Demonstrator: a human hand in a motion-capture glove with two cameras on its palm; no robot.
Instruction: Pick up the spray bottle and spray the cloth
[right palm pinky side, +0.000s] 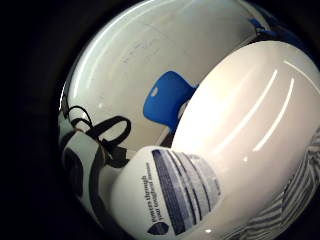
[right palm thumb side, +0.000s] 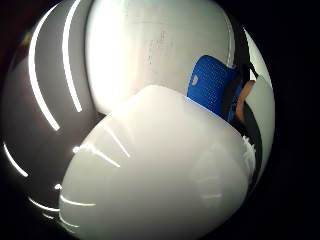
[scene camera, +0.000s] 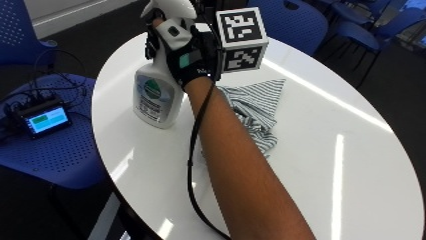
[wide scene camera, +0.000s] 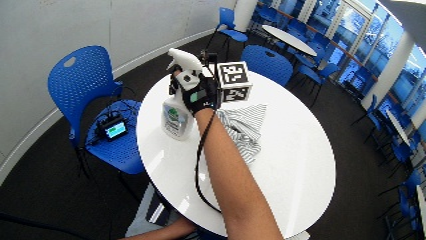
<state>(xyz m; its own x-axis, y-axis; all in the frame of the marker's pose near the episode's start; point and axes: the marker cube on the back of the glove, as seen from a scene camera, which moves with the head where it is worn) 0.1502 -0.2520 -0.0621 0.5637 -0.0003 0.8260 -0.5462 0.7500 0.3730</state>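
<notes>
White plastic spray bottle (scene camera: 157, 97): upright on round white table (scene camera: 346, 150), long axis vertical. Gloved right hand (scene camera: 190, 57): fingers wrapped round neck. Striped grey-white cloth (scene camera: 256, 112): crumpled, just beside bottle, 3 o'clock.

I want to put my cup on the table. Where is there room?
The near, right part of the table is bare, past the cloth. The far edge behind the cloth is bare too. It is crowded on the left, where the right hand holds the bottle.
</notes>
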